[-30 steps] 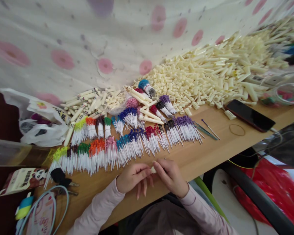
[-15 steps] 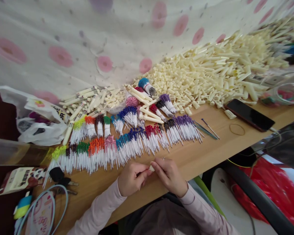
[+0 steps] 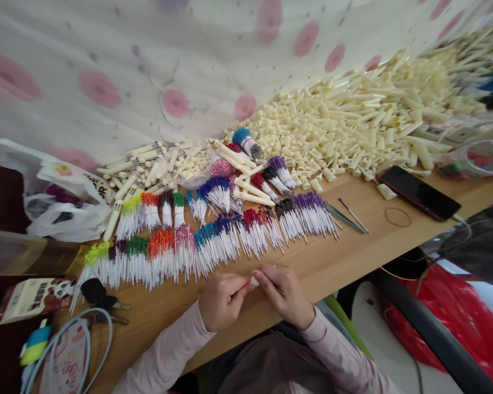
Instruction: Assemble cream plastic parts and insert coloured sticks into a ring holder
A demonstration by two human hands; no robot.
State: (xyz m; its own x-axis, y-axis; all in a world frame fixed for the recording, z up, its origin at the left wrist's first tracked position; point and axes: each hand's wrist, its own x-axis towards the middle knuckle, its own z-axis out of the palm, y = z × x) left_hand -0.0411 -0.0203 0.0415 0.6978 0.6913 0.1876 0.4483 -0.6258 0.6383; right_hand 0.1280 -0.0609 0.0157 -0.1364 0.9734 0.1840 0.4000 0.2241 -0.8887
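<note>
We had a small cream plastic piece [image 3: 254, 281] right at the fingertips, in the gap between the left hand [image 3: 225, 300] and the right hand [image 3: 286, 295], above the pale wood-grain tabletop [image 3: 324, 268]. From the left hand it lay off to the right; from the right hand, off to the left and slightly forward. Neither hand was clearly nearer, as fingertips met it from both sides. Its long axis we couldn't tell: too small, mostly covered. Left hand: fingers curled in, thumb and forefinger closed to a pinch at the piece's left edge. Right hand: thumb and forefinger pinched on its other side, hardly any opening. We saw nothing else in either hand. Just forward of both, the long front row of slim white plastic sticks with coloured tips [image 3: 207, 256] lay side by side, coloured ends away from the person, white ends roughly toward the hands, apart from them. Forward and right of the right hand lay thin teal tweezers [image 3: 353, 224] and, beside them, a single purple-tipped white stick [image 3: 354, 216]. Further back, we noted a big heap of cream plastic parts [image 3: 345, 123].
</note>
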